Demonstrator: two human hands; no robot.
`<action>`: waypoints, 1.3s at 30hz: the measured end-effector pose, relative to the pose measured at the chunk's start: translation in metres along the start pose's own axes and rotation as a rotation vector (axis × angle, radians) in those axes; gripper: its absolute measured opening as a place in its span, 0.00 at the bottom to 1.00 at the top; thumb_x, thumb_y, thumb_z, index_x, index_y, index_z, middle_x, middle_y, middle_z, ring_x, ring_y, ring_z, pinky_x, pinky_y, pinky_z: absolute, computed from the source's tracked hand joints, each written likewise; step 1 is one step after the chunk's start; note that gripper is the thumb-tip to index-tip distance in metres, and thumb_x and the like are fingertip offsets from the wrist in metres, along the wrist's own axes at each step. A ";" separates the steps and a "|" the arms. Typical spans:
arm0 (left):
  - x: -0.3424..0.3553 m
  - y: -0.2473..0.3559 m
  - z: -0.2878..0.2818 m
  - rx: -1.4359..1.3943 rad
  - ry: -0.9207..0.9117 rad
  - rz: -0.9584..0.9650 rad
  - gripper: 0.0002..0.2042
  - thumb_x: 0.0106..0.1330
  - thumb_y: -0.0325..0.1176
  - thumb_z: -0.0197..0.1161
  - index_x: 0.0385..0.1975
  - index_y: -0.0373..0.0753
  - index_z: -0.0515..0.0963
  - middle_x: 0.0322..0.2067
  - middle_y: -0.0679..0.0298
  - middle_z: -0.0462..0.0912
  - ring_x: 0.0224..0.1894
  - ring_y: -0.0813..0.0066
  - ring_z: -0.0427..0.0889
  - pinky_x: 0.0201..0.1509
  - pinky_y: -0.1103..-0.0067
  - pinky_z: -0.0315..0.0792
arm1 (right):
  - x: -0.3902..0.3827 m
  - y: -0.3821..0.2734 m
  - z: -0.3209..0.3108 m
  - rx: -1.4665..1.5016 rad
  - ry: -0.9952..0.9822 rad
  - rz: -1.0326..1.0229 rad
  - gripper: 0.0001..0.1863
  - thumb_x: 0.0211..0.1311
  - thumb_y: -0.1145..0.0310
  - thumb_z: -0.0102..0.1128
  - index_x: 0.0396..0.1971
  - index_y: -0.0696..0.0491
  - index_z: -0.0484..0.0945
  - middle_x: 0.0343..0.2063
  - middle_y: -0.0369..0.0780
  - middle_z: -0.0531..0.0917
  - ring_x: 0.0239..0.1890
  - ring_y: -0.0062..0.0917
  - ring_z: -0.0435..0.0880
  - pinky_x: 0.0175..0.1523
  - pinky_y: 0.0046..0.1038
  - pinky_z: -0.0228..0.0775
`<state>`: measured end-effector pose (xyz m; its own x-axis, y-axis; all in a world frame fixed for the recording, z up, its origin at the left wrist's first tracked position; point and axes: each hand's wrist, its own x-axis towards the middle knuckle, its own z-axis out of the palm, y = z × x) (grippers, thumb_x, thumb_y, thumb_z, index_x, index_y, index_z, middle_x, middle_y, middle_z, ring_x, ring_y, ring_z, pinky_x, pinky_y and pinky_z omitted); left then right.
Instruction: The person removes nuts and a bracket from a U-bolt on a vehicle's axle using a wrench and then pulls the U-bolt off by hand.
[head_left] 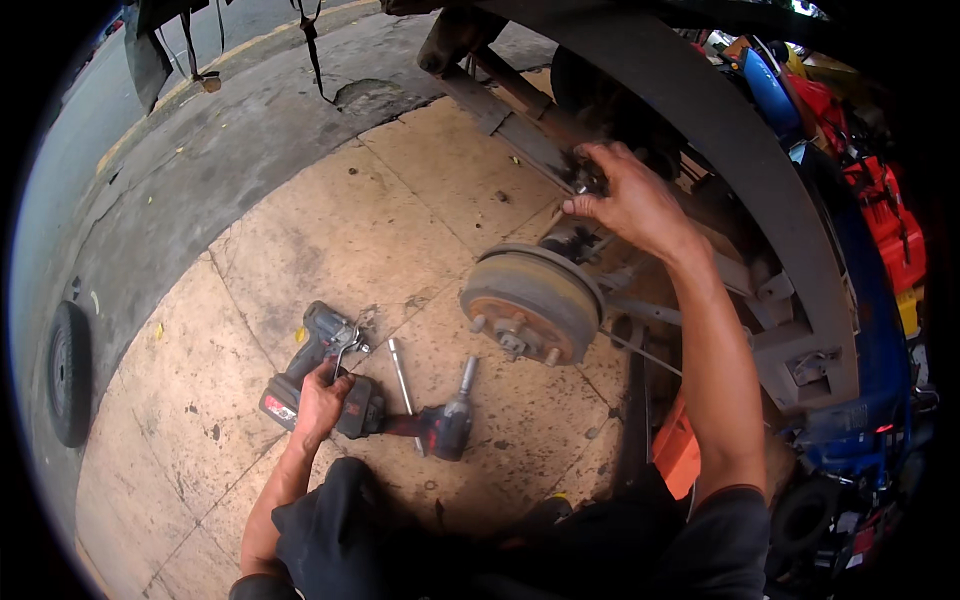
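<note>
My left hand (322,402) is closed around a slim, shiny metal tool (348,343) that looks like a wrench. It hovers over or rests by a grey cordless power tool (325,335); contact is unclear. Next to that lies a dark impact wrench (446,430) with a long socket, and a silver socket bar (400,375) sits partly beneath it. My right hand (635,200) reaches under the vehicle, thumb and fingers curled around a small dark metal fitting (592,180) by the suspension beam. Below it, a rusty brake drum (530,305) with exposed studs is without a wheel.
The vehicle's grey frame (740,130) arches over my right arm. At far left, a tyre (70,375) is by the pavement edge. Red cases (885,220) and other gear crowd the right side. Straps (312,45) hang at the top.
</note>
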<state>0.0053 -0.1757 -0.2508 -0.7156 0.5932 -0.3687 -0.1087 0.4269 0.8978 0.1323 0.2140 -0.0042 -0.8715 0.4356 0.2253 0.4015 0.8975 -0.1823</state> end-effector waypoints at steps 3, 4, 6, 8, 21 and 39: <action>0.002 -0.010 0.002 -0.082 -0.026 -0.031 0.08 0.65 0.28 0.59 0.35 0.28 0.76 0.24 0.65 0.78 0.24 0.79 0.76 0.28 0.77 0.72 | 0.011 -0.045 -0.032 -0.035 -0.347 0.424 0.18 0.61 0.66 0.61 0.49 0.58 0.77 0.53 0.55 0.76 0.59 0.47 0.72 0.61 0.40 0.66; -0.001 -0.004 0.001 -0.089 -0.032 -0.042 0.08 0.65 0.28 0.59 0.35 0.27 0.76 0.24 0.64 0.78 0.25 0.79 0.76 0.28 0.77 0.72 | 0.011 -0.038 -0.029 -0.012 -0.314 0.325 0.18 0.61 0.65 0.61 0.49 0.58 0.77 0.53 0.55 0.76 0.60 0.47 0.72 0.61 0.40 0.66; -0.002 -0.002 0.003 -0.110 -0.036 -0.044 0.08 0.65 0.28 0.59 0.35 0.26 0.76 0.24 0.63 0.77 0.25 0.79 0.75 0.28 0.76 0.72 | 0.006 -0.009 -0.016 0.032 -0.251 0.124 0.19 0.61 0.64 0.62 0.49 0.60 0.77 0.55 0.54 0.74 0.60 0.48 0.71 0.62 0.39 0.66; 0.000 -0.006 0.003 -0.130 -0.029 -0.024 0.08 0.65 0.28 0.59 0.35 0.27 0.76 0.24 0.64 0.77 0.26 0.79 0.74 0.28 0.77 0.72 | -0.001 0.017 -0.007 0.087 -0.150 -0.051 0.19 0.62 0.63 0.61 0.47 0.60 0.77 0.53 0.54 0.76 0.57 0.48 0.74 0.58 0.39 0.67; -0.009 0.006 0.003 -0.045 -0.022 -0.048 0.08 0.64 0.28 0.60 0.36 0.28 0.77 0.28 0.64 0.80 0.28 0.78 0.76 0.32 0.76 0.72 | 0.003 0.006 -0.012 0.058 -0.165 -0.014 0.15 0.61 0.70 0.61 0.46 0.58 0.76 0.44 0.51 0.78 0.45 0.45 0.78 0.46 0.46 0.67; -0.010 -0.010 0.010 -0.032 -0.025 -0.084 0.09 0.63 0.31 0.61 0.31 0.30 0.76 0.23 0.64 0.79 0.25 0.77 0.77 0.30 0.77 0.70 | 0.004 0.014 -0.011 -0.019 -0.090 -0.156 0.13 0.61 0.69 0.62 0.43 0.58 0.79 0.36 0.46 0.81 0.40 0.42 0.80 0.47 0.41 0.70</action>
<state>0.0206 -0.1787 -0.2588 -0.6857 0.5734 -0.4483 -0.1895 0.4541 0.8706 0.1375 0.2293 0.0049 -0.9449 0.2842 0.1626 0.2643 0.9552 -0.1334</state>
